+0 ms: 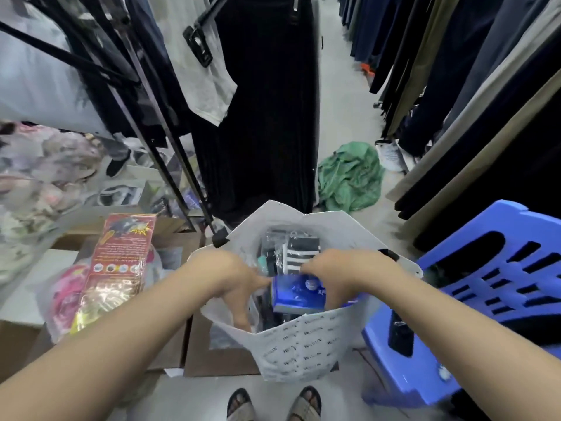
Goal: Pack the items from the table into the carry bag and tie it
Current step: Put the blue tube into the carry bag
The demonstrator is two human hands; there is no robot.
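A white carry bag (306, 347) with small printed lettering stands open in front of me, over cardboard boxes. Inside it I see packaged black-and-white striped socks (299, 250) and other dark packets. My right hand (337, 275) reaches into the bag from the right and grips a blue box (299, 294) just inside the opening. My left hand (239, 287) is at the bag's left inner wall, fingers pointing down into the bag and touching the box's left end. Whether it grips the bag wall is unclear.
A red packaged item (118, 268) and a pink bundle in clear plastic (65, 296) lie on cardboard boxes (212, 360) at the left. A blue plastic stool (473, 299) stands at the right. Clothes racks hang on both sides; a green cloth (349, 177) lies on the floor ahead.
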